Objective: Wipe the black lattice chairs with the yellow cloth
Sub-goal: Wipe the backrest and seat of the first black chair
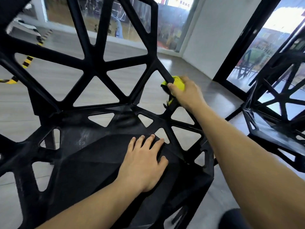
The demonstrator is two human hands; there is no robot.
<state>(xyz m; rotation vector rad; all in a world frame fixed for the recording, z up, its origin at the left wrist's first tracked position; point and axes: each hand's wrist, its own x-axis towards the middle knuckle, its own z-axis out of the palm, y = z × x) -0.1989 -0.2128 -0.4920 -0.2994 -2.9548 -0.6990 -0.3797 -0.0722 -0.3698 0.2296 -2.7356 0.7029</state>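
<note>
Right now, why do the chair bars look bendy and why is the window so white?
In the head view, the wide-angle lens bows the straight bars of the black lattice chair, most near the edges. Daylight overexposes the window at upper right, washing it white. The right hand and yellow cloth look slightly smeared by motion, while the left hand on the seat looks sharper.

Yellow cloth (179, 83): mostly hidden under right hand (186, 91) and chair strut. Near chair (92, 63): backrest top and left side cut by frame. Second chair (277, 100): cut at right edge. Posters behind glass: blurred.
</note>
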